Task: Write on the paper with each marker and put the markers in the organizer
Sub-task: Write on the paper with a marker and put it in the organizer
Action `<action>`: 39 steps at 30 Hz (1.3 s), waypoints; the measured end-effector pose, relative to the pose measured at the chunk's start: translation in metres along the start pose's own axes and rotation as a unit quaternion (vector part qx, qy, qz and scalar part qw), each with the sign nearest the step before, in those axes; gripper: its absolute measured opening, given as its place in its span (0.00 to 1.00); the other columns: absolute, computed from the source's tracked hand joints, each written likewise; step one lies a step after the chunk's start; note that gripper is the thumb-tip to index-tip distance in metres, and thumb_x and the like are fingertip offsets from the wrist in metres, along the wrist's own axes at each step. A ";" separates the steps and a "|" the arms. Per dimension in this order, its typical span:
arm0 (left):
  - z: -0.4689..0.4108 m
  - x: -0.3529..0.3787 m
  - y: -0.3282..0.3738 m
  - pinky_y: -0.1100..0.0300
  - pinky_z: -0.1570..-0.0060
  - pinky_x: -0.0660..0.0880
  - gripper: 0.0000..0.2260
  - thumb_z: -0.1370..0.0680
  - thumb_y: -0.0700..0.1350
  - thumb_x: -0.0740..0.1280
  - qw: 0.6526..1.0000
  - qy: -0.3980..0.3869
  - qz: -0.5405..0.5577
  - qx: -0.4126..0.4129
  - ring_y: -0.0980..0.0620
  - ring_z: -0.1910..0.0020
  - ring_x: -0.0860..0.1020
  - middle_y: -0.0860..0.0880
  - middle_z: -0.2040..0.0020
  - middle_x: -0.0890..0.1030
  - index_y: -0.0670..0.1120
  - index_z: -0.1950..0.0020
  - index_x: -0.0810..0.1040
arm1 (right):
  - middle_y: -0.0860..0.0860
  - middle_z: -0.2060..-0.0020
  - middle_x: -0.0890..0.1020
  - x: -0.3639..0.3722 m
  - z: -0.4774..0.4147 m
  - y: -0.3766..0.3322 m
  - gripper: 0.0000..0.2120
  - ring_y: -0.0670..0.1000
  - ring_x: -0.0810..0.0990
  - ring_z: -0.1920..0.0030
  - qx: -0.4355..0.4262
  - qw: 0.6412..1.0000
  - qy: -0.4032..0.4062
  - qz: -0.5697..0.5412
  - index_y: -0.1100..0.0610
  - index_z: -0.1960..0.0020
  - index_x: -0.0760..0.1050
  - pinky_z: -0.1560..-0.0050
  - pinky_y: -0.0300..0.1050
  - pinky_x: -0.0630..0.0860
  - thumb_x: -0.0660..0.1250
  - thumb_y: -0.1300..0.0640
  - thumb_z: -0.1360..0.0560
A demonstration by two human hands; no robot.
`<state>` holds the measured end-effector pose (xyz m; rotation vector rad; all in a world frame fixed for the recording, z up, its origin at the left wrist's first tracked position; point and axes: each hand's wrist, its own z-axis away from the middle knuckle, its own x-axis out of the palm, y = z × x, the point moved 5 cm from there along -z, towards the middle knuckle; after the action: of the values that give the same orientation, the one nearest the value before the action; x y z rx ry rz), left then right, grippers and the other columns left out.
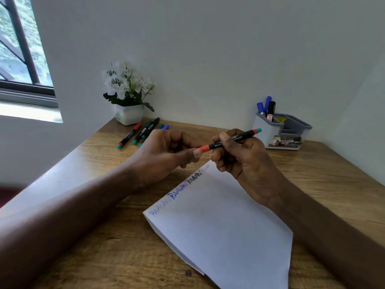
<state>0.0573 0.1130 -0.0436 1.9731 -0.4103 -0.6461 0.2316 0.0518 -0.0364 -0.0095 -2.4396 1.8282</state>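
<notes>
Marker [229, 141] with the red cap is off the desk, held crosswise between both hands above the top corner of the paper [225, 230]. Left hand [164, 157] pinches the red cap end between thumb and fingers. Right hand [248, 165] is wrapped round the black barrel, thumb on top. The red band and teal tail stick out past it toward the organizer [263, 130]. I can't tell whether the cap is fully seated or partly off.

Paper lies angled on the wooden desk [325, 176]. One line of words [181, 187] runs along its top edge: pale blue, darker blue, black, then a faint red scrawl just under the right hand.

Organizer sits back right by the wall, well apart from the hands. I count two blue markers [260, 107] and one black marker [271, 108] upright in its tall left compartment.

Loose markers [143, 131] lie in a cluster back left, just in front of a white flower pot [129, 117]. Window [18, 51] is at far left.
</notes>
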 end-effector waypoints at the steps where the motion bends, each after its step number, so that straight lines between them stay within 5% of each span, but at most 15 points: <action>1: 0.001 0.000 0.000 0.60 0.61 0.78 0.13 0.28 0.47 0.74 1.000 0.003 0.010 -0.004 0.47 0.57 0.80 0.44 0.56 0.86 0.41 0.47 0.85 | 0.55 0.67 0.83 0.001 0.001 0.000 0.15 0.51 0.79 0.68 -0.002 1.000 0.001 -0.004 0.64 0.48 0.79 0.66 0.41 0.77 0.65 0.53 0.23; 13: -0.003 0.000 -0.001 0.56 0.55 0.77 0.11 0.26 0.42 0.74 0.997 0.010 0.072 -0.029 0.48 0.57 0.80 0.43 0.57 0.85 0.38 0.47 0.83 | 0.55 0.66 0.84 0.013 0.004 -0.002 0.13 0.50 0.80 0.67 -0.004 0.999 -0.018 -0.040 0.62 0.50 0.79 0.65 0.40 0.77 0.58 0.58 0.16; 16: -0.007 -0.007 0.002 0.58 0.54 0.78 0.10 0.21 0.48 0.72 0.995 0.034 -0.084 0.029 0.56 0.55 0.82 0.50 0.54 0.85 0.45 0.44 0.82 | 0.58 0.61 0.85 0.008 0.002 -0.007 0.16 0.51 0.81 0.63 0.008 0.997 -0.036 -0.068 0.61 0.47 0.82 0.61 0.43 0.76 0.61 0.51 0.18; 20: -0.006 -0.013 -0.002 0.57 0.43 0.76 0.29 0.24 0.69 0.61 0.909 -0.007 -0.411 0.066 0.60 0.40 0.78 0.57 0.38 0.81 0.54 0.31 0.74 | 0.60 0.48 0.84 -0.006 0.001 -0.015 0.30 0.53 0.80 0.53 0.016 0.992 -0.039 -0.117 0.62 0.35 0.80 0.56 0.45 0.74 0.56 0.40 0.21; 24: -0.006 -0.010 -0.015 0.53 0.35 0.72 0.39 0.29 0.76 0.51 0.894 -0.085 -0.440 -0.008 0.56 0.32 0.73 0.55 0.28 0.73 0.56 0.24 0.68 | 0.56 0.44 0.86 -0.023 -0.004 -0.016 0.22 0.51 0.79 0.48 0.024 0.998 0.054 -0.007 0.56 0.38 0.83 0.55 0.43 0.74 0.57 0.45 0.17; 26: -0.006 -0.007 -0.019 0.54 0.33 0.71 0.38 0.28 0.76 0.54 0.887 -0.102 -0.451 -0.018 0.56 0.31 0.72 0.56 0.26 0.72 0.56 0.24 0.67 | 0.53 0.49 0.88 -0.030 -0.005 -0.018 0.13 0.48 0.82 0.48 -0.005 0.989 0.110 0.100 0.55 0.40 0.83 0.56 0.39 0.77 0.61 0.56 0.16; 29: -0.007 -0.007 -0.021 0.53 0.30 0.68 0.32 0.24 0.71 0.61 0.880 -0.117 -0.460 -0.031 0.55 0.28 0.70 0.57 0.25 0.70 0.57 0.24 0.67 | 0.48 0.52 0.88 -0.040 -0.005 -0.017 0.13 0.45 0.85 0.46 -0.026 0.967 0.158 0.199 0.51 0.41 0.82 0.43 0.45 0.81 0.64 0.64 0.18; 35: -0.011 -0.006 -0.022 0.52 0.30 0.69 0.29 0.24 0.69 0.63 0.884 -0.121 -0.450 -0.026 0.56 0.29 0.70 0.58 0.25 0.70 0.58 0.27 0.70 | 0.46 0.54 0.88 -0.064 -0.011 -0.024 0.27 0.55 0.84 0.48 -0.061 0.949 0.233 0.202 0.47 0.25 0.66 0.47 0.54 0.80 0.68 0.64 0.20; 39: -0.012 -0.005 -0.019 0.56 0.31 0.69 0.28 0.23 0.67 0.64 0.887 -0.123 -0.445 -0.022 0.56 0.30 0.70 0.57 0.25 0.70 0.57 0.27 0.71 | 0.47 0.49 0.87 -0.106 -0.027 -0.037 0.16 0.45 0.86 0.46 -0.088 0.920 0.320 0.210 0.57 0.35 0.79 0.41 0.54 0.82 0.73 0.61 0.23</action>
<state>0.0608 0.1333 -0.0548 1.9845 0.4140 -1.4693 0.3411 0.0611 -0.0003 -1.0392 -2.1923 1.3876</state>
